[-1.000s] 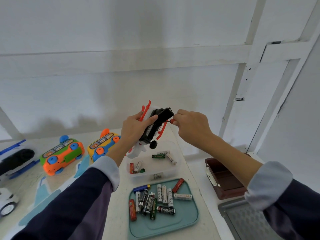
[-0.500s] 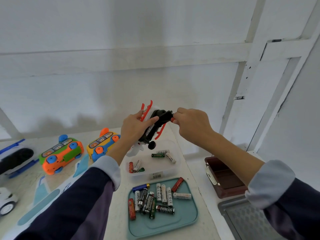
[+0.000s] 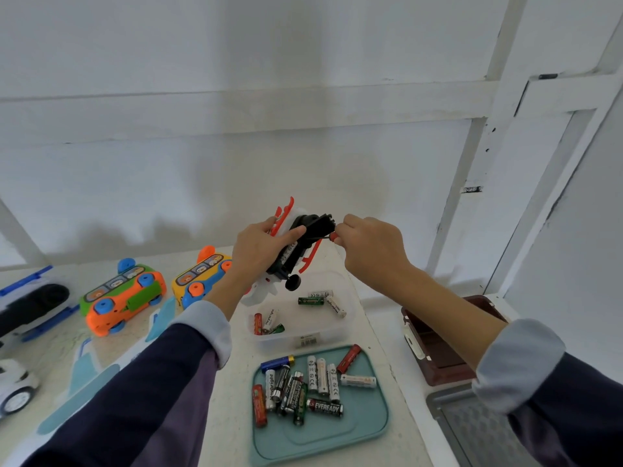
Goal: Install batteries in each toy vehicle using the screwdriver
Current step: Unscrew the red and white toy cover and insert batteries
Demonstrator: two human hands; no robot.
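Since a moment ago the right hand has pulled back a little, so the red end of the screwdriver shows again. The fingers of the right hand are curled tight round the screwdriver, and its thin shaft touches the black bottom of the toy vehicle. The left hand grips the toy, with the thumb lying across its underside. Both hands are held up above the counter, arms reaching forward. Below them sits a clear tub with a few batteries in it. Nearer lies a teal tray with more batteries. An orange toy car and a yellow toy car wait on the left. The wall behind is white.
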